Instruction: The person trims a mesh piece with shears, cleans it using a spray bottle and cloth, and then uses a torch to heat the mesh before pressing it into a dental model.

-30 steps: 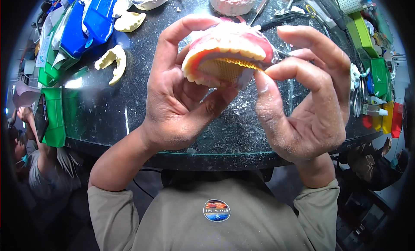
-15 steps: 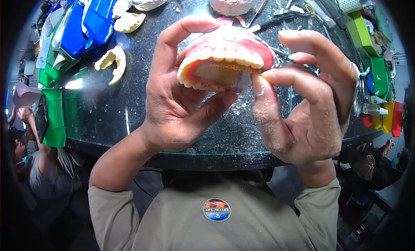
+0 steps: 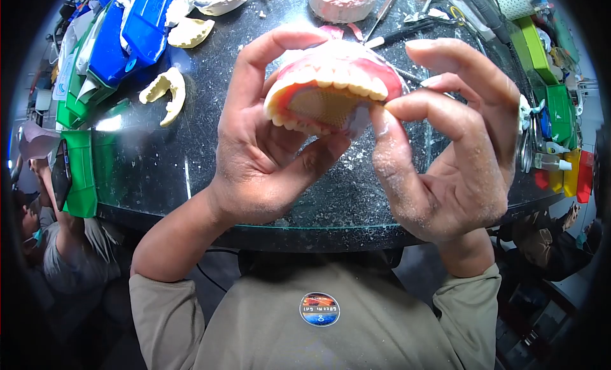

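Above the bench, my left hand (image 3: 264,137) grips a denture model (image 3: 331,61) with pink gums and two rows of cream teeth. Its thumb presses underneath and its fingers curl over the far side. A gold-coloured metal mesh (image 3: 324,106) shows in the hollow between the tooth rows. My right hand (image 3: 455,137) pinches thumb and index finger at the right end of the denture, where the mesh's edge runs to the fingertips; the exact grip point is partly hidden. The other right fingers are raised and curled. White dust coats the right thumb and palm.
A round pink-and-white plaster cast (image 3: 342,4) stands behind the denture. Cream plaster pieces (image 3: 167,95) lie at left beside blue bins (image 3: 143,32). Hand tools and a cord (image 3: 490,20) lie at back right. Green bins (image 3: 79,172) flank the dusty black bench (image 3: 149,179). Other people sit on both sides.
The mesh has tilted, so its broad face shows now instead of a thin edge strip beneath the upper teeth. My right hand has shifted slightly while its pinch stays closed.
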`<state>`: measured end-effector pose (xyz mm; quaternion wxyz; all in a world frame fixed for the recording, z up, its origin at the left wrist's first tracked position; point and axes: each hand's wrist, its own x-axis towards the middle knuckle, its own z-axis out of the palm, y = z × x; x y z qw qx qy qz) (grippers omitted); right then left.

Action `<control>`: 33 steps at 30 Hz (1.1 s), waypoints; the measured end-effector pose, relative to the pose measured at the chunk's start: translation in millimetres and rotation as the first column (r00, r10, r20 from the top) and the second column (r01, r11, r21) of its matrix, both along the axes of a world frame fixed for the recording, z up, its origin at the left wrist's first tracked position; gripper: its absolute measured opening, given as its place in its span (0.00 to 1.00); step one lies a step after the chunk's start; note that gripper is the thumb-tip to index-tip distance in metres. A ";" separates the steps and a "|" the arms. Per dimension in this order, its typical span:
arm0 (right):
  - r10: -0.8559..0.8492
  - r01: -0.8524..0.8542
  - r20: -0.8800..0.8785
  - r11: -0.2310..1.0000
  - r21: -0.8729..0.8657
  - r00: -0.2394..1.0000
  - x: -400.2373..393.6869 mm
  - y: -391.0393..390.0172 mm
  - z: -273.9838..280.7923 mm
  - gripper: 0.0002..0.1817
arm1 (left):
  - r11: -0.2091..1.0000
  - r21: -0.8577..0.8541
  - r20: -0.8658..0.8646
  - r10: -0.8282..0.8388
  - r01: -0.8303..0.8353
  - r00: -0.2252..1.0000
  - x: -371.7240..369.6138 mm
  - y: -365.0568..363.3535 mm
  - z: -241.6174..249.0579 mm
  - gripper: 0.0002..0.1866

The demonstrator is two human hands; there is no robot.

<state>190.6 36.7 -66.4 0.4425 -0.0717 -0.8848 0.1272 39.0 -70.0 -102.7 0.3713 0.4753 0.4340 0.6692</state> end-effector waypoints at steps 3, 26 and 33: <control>-0.018 0.018 -0.018 1.000 -0.010 1.000 -2.0 2.0 -5.4 0.08 | 0.996 -0.063 0.153 -0.059 0.069 0.986 2.9 1.3 5.9 0.42; -0.109 0.109 0.022 0.994 0.006 0.994 -22.4 -7.2 -23.5 0.09 | 0.974 -0.187 0.202 0.162 -0.125 0.966 5.0 5.5 -6.0 0.16; -0.094 0.093 0.025 0.995 0.041 0.995 -24.9 -6.2 -32.5 0.09 | 0.949 -0.271 0.079 0.188 -0.160 0.979 0.5 3.0 -4.6 0.13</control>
